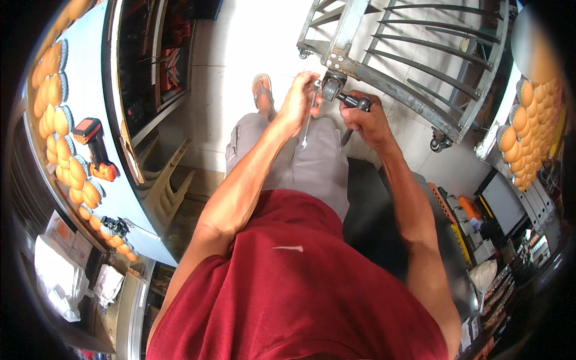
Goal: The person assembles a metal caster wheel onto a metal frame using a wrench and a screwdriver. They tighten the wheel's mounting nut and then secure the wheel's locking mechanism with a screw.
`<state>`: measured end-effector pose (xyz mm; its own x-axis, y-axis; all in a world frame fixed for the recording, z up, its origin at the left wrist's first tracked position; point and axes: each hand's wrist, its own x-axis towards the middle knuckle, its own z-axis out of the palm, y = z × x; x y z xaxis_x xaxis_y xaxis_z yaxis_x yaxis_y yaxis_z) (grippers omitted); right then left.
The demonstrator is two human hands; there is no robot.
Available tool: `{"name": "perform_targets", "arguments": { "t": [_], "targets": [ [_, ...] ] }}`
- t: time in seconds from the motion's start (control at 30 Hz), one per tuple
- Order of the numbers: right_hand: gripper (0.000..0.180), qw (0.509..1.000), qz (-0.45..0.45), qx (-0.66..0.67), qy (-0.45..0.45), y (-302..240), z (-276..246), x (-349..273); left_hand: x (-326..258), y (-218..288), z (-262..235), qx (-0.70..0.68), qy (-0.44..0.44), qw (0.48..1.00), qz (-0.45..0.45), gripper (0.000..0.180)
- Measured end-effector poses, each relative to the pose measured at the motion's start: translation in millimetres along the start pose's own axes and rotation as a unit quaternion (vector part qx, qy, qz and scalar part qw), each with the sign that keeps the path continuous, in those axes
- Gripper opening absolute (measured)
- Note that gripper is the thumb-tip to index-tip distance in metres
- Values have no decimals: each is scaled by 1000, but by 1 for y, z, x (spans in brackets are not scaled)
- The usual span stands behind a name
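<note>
A caster wheel (332, 86) is fixed to the corner of a worn grey metal rack (384, 81), between my two hands. My left hand (295, 103) is closed on a thin silver wrench (308, 125), its upper end against the caster's left side and its shank hanging down over my lap. On the other side, my right hand (371, 120) grips a black ratchet wrench (358, 102), whose socket end points at the caster's right side. Whether the socket sits on a bolt there is too small to tell.
More casters (440, 141) show on the rack's corners. To the left, a cordless drill (95, 149) lies on a light blue tabletop (90, 60). Dark shelving (156, 66) stands beside it. Tools and boxes (474, 222) crowd the right side. A foot in a sandal (263, 93) rests on pale tiles.
</note>
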<state>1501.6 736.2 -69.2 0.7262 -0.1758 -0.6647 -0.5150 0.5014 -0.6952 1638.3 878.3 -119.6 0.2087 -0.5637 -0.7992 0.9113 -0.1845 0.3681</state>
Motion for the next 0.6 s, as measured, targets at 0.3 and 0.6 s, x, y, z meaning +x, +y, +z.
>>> {"name": "perform_targets", "arguments": {
  "t": [0.3,0.6],
  "targets": [
    [30,882,140,432,-128,26,0,13,-43,20,-16,243,-19,951,192,24],
    [22,963,45,259,-64,21,-5,14,-42,49,-6,518,-40,810,273,25]
  ]
}}
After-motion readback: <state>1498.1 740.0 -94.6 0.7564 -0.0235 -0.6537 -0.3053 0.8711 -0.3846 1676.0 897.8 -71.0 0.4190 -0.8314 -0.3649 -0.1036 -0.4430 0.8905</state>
